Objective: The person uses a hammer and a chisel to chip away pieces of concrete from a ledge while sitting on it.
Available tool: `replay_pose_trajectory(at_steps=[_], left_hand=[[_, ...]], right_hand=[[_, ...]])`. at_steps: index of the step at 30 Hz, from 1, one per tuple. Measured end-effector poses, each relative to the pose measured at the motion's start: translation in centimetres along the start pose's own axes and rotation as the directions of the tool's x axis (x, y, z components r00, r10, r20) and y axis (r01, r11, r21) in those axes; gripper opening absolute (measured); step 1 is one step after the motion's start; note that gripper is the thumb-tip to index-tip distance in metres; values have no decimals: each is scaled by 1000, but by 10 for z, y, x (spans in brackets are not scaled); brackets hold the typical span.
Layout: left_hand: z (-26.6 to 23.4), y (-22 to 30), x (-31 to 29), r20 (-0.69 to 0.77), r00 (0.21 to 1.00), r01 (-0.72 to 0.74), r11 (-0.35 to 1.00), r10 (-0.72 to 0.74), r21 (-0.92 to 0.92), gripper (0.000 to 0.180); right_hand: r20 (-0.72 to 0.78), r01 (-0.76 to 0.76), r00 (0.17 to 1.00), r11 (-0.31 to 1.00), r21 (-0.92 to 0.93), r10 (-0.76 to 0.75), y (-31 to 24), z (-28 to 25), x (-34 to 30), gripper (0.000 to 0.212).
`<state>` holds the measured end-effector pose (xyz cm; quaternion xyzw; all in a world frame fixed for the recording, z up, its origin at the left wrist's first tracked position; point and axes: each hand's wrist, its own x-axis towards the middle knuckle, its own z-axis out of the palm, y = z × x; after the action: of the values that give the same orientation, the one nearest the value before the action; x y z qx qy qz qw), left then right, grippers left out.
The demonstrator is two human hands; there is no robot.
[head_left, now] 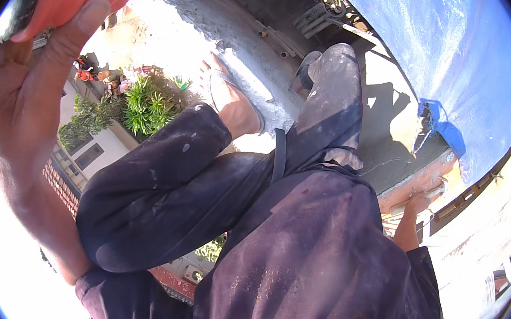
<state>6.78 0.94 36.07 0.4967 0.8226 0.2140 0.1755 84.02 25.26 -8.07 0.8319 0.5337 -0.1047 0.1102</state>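
At the upper left my left hand (42, 88) is raised, its thumb pressed along a red object with a dark rounded end (74, 7). The picture's top edge cuts that object off, so its kind does not show. My fingers are closed about it, partly hidden behind. Far to the right, my right hand (420, 202) touches the worn orange-pink edge of a ledge (408, 192), beside something whitish. How its fingers lie is too small to make out. My legs in dark, dusty trousers (166, 194) are bent, and one sandalled foot (230, 93) rests on a whitish wall top (253, 79).
A blue sheet (443, 46) hangs along the right, its torn lower corner near the ledge. Pipes and scrap wood (322, 18) lie in shade beyond the wall. Down at the left, well below, are a green plant (147, 105) and a house (99, 152).
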Motion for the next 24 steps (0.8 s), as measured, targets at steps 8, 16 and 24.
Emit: replay_pose_trajectory(at_steps=[8, 16, 24], left_hand=[[27, 6, 8, 68, 997, 37, 999, -34, -34, 31], [-8, -19, 55, -103, 991, 75, 995, -82, -69, 21], [-16, -65, 134, -211, 977, -43, 998, 31, -55, 24]], right_hand=[[-443, 72, 878, 966, -249, -180, -7, 34, -61, 62], [-456, -17, 881, 954, -299, -127, -28, 34, -78, 57], [-417, -46, 908, 977, -208, -45, -25, 28, -87, 60]])
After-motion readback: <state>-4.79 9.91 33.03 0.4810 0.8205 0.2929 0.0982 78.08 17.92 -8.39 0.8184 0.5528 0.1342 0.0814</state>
